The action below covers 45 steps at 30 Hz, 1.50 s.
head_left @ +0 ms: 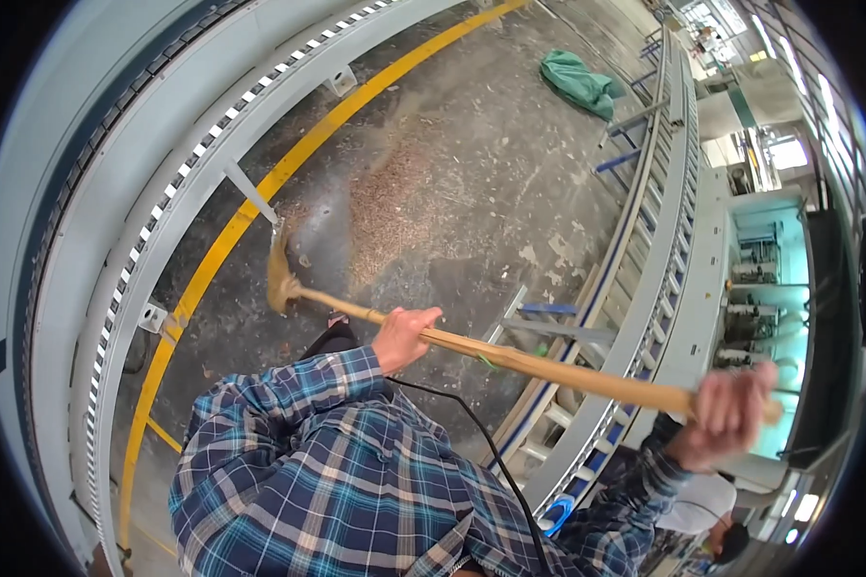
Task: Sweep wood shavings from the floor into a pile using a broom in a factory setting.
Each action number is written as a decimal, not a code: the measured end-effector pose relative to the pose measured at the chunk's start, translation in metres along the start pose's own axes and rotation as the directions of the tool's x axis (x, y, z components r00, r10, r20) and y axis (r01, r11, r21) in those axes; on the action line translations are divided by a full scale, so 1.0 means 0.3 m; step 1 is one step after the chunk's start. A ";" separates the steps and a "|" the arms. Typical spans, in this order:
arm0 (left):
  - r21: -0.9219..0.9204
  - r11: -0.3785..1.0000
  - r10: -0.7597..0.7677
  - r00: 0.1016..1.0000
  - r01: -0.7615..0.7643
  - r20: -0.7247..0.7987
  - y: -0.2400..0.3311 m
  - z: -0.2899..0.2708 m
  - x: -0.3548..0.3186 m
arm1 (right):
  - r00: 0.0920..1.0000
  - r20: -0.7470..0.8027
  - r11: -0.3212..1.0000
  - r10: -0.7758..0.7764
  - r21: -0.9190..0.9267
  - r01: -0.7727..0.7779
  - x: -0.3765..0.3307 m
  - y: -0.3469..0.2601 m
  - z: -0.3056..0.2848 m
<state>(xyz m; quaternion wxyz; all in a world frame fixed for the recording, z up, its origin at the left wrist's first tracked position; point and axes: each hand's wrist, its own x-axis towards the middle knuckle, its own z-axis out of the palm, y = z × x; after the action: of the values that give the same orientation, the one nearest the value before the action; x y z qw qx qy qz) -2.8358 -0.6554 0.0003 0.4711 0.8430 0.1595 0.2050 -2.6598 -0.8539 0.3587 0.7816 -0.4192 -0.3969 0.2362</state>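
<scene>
I hold a long wooden-handled broom (548,368) across my body. My left hand (402,337) grips the handle near its middle. My right hand (729,412) is closed round the handle's top end, blurred by motion. The broom's straw head (280,274) touches the concrete floor by the yellow line (260,202). A patch of sawdust and wood chips (394,216) lies on the floor just right of the broom head. Both my sleeves are blue plaid.
A grey roller conveyor (164,192) curves along the left. Another conveyor (664,240) runs along the right, with machinery (760,279) behind it. A green cloth bundle (577,82) lies on the far floor. A black cable (491,442) hangs near my chest.
</scene>
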 end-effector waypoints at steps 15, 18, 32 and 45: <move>-0.008 0.999 0.045 0.994 -0.046 -0.102 -0.334 -0.073 0.294 | 0.990 -0.104 0.964 -0.094 -0.258 0.064 0.228 0.334 0.176; -0.015 0.998 0.061 0.988 -0.064 -0.143 -0.327 -0.088 0.317 | 0.991 -0.051 0.959 -0.121 -0.263 0.104 0.245 0.312 0.177; 0.202 0.970 0.181 0.956 -0.135 -0.231 -0.149 -0.096 0.699 | 0.884 -0.057 0.883 -0.463 0.059 0.466 0.521 0.210 -0.139; 0.358 0.885 -0.196 0.935 0.299 -0.296 -1.053 -0.184 0.780 | 0.966 0.203 0.982 0.158 0.072 -0.175 0.757 1.207 -0.446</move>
<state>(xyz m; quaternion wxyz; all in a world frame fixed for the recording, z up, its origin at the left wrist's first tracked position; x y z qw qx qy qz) -2.6847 -0.3474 -0.1996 0.2888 0.8604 0.3630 0.2110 -2.4334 -0.5627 0.1049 0.7339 -0.3902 -0.4246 0.3589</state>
